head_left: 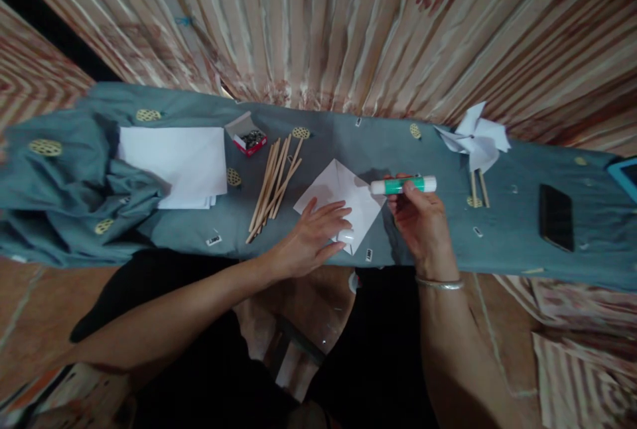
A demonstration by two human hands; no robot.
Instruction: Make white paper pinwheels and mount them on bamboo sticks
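A square sheet of white paper (365,207) lies with a corner toward me on the cloth, and fold lines run across it. My left hand (316,233) rests on its near left part, fingers stretched over it. Between thumb and index finger of that hand sits a small white cap (345,236). My right hand (421,217) grips a green and white glue stick (395,185), held nearly level. The stick's left end is over the paper's right corner; whether it touches cannot be made out.
Several wooden sticks (271,183) lie left of the sheet, near an open red box of small metal pieces (251,140). A stack of white paper (174,157) is farther left. At right are a paper pinwheel (475,136) on sticks and a black phone (556,217).
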